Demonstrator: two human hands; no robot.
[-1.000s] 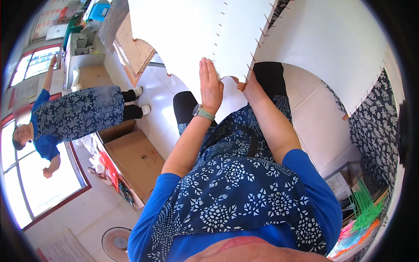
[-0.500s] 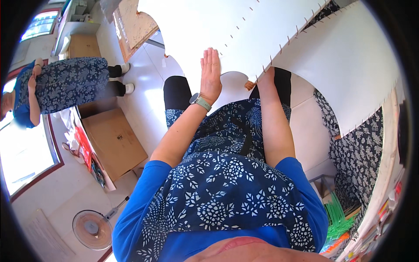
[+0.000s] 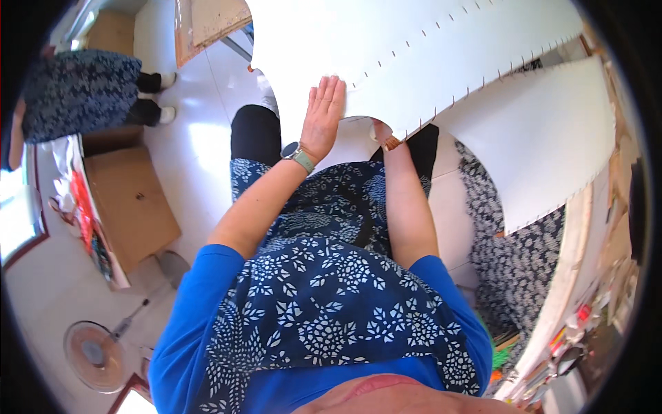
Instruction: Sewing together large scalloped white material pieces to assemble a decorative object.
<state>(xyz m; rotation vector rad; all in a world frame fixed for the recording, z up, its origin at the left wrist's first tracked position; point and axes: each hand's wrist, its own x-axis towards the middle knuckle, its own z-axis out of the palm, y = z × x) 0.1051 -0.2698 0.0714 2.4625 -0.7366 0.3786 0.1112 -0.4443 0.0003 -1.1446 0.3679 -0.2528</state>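
Observation:
A large white sheet [image 3: 407, 83] with a scalloped near edge spreads in front of me, with rows of short, thin brown pieces like pins or stitches along it. My left hand [image 3: 324, 114] lies flat on its near edge, open, fingers straight and side by side. My right hand [image 3: 379, 132] is mostly beneath the sheet; only a small part shows through the curved cut-out, and its fingers are hidden. Beside that wrist, at the sheet's corner, is a small brown ribbed bit [image 3: 392, 143].
A second white piece [image 3: 545, 138] with a stitched edge hangs at the right, by dark floral cloth [image 3: 510, 255]. At the left are a person in a patterned apron [image 3: 83, 93], a cardboard box [image 3: 131, 200] and a fan [image 3: 93, 355]. A wooden board [image 3: 207, 27] stands far left.
The view has shifted, so the surroundings sit farther left. My left hand stays flat on the sheet. My right hand has moved left under the edge, partly showing in the cut-out.

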